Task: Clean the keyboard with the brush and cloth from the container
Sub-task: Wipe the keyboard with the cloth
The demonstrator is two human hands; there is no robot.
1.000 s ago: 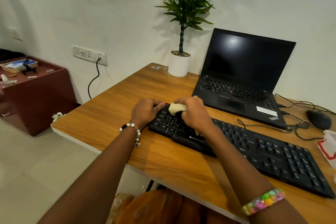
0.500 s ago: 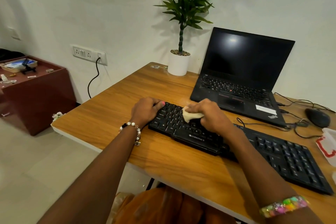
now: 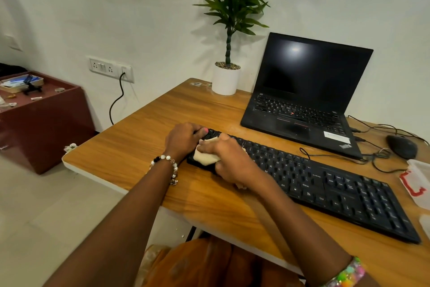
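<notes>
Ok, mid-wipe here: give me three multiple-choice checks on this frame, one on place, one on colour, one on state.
1. Where is the cloth?
A. on the keyboard's left end
B. on the laptop
C. beside the mouse

2. What colour is the plant pot?
A. red
B. white
C. black

3. What state is the laptop in?
A. lid shut
B. open, bright screen
C. open, dark screen

Answers:
1. A: the right hand holds it on the keyboard next to the left hand.
2. B: the pot is plain white.
3. C: the lid stands up and the screen is black.
</notes>
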